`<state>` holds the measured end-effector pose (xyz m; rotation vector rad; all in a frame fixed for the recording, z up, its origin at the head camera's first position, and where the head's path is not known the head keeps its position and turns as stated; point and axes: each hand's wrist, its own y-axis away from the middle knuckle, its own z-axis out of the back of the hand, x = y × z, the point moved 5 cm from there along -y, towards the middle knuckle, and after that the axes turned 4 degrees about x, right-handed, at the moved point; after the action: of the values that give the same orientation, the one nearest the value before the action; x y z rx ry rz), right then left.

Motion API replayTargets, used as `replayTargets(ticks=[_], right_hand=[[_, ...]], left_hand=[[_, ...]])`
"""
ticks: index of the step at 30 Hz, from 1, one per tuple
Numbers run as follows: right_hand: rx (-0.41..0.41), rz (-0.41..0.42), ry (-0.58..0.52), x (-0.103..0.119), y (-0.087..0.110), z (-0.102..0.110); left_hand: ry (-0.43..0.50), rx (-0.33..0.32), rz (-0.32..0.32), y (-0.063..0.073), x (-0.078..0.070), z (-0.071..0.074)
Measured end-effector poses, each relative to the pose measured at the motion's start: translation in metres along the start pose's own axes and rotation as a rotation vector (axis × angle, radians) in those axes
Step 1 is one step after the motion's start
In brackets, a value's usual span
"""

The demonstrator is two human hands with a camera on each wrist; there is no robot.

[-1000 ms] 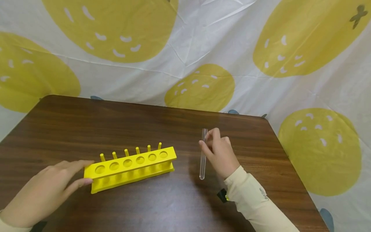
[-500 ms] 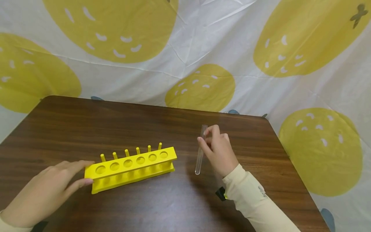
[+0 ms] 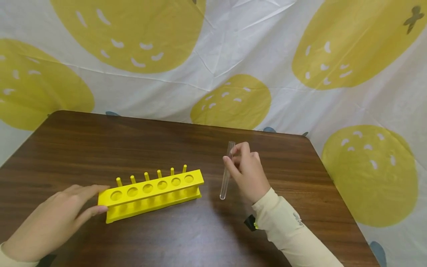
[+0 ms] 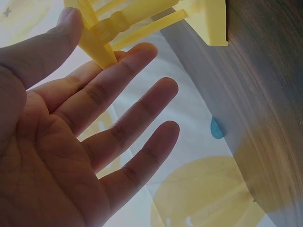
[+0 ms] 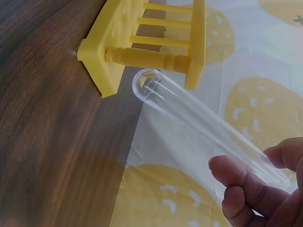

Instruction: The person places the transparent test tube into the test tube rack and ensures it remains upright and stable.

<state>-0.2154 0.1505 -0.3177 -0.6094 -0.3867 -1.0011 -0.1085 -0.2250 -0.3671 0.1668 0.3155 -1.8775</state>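
- Pinching a clear test tube (image 3: 225, 185) near its upper end, the right hand (image 3: 248, 172) has its grip closed on the tube between thumb and fingertips.
- The tube is held tilted beyond the right end of a yellow rack (image 3: 151, 185), near it but apart in the head view, its rounded end lowest and angled toward the person.
- In the right wrist view, that rounded end appears in front of the rack's end, beside a turned yellow post (image 5: 147, 59) joining the two plates.
- The left hand (image 3: 53, 218) has its grip on the other end of the rack, pinching the top plate between thumb and fingers; the left wrist view shows other fingers stretched out and spaced apart.
- The rack stands upright on the dark wood-grain desk (image 3: 150, 244), with six round holes along its top plate and six upright pegs (image 3: 146, 176) in a row behind them.
- A pale sleeve (image 3: 287, 226) covers the right arm to the wrist, where a small dark object (image 3: 250, 223) shows underneath.
- Behind the desk hangs a white cloth (image 3: 233, 44) printed with large yellow fruit-like shapes.
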Motion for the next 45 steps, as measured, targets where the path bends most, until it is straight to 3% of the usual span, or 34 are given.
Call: replayTargets(ticks=[18, 27, 45], right_hand=[[-0.088, 0.062, -0.047, 0.006, -0.001, 0.002], [-0.104, 0.073, -0.054, 0.009, -0.001, -0.001], [-0.151, 0.13, -0.064, 0.019, -0.004, 0.001]], left_hand=[[-0.016, 0.007, 0.0, -0.001, -0.001, 0.0], [-0.003, 0.012, 0.027, 0.001, 0.0, -0.001], [-0.009, 0.01, 0.015, 0.0, 0.001, -0.002]])
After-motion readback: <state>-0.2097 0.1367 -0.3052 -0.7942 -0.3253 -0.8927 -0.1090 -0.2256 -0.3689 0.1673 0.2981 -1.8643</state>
